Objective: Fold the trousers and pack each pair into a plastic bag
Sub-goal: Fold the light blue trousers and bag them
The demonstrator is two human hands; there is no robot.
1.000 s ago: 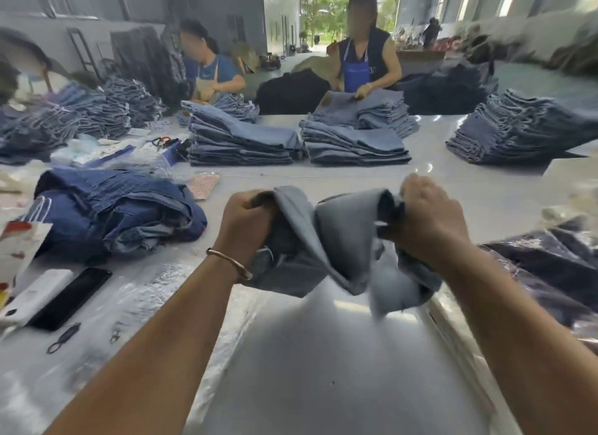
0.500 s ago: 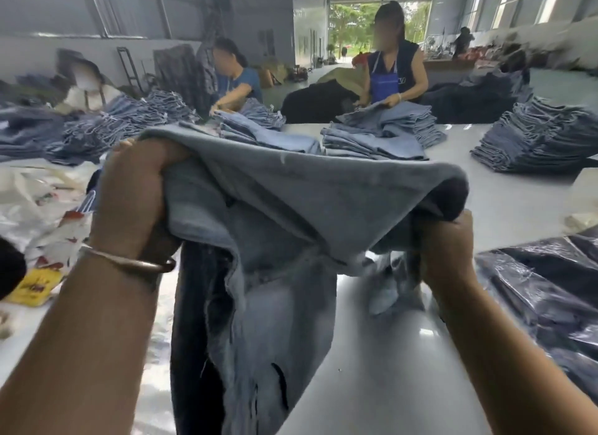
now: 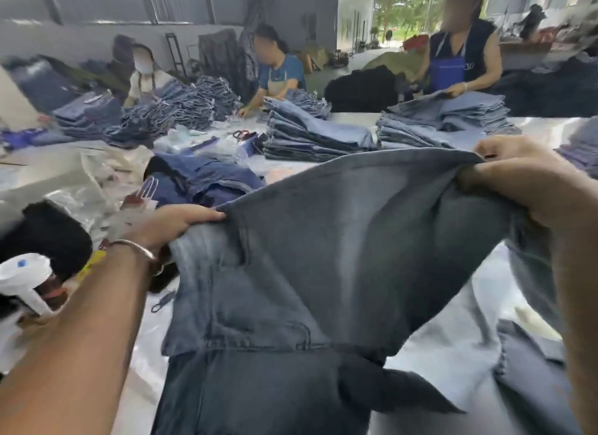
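A pair of grey-blue denim trousers (image 3: 323, 272) hangs spread between my two hands above the white table (image 3: 453, 353). My left hand (image 3: 174, 224), with a metal bangle on its wrist, grips one corner of the fabric at the left. My right hand (image 3: 524, 182) grips the other corner, higher up at the right. The legs drop toward me and out of the frame's bottom edge. A back pocket shows on the lower left of the cloth.
A rumpled dark blue pair (image 3: 200, 179) lies behind my left hand. Stacks of folded jeans (image 3: 310, 136) (image 3: 446, 120) stand across the table, where three people work. Plastic bags (image 3: 97, 175) and a white spray bottle (image 3: 22, 272) sit at the left.
The bunched trousers have been shaken out and now hang spread wide. My hands have moved apart, the left one lower, the right one higher. The view has swung to the left.
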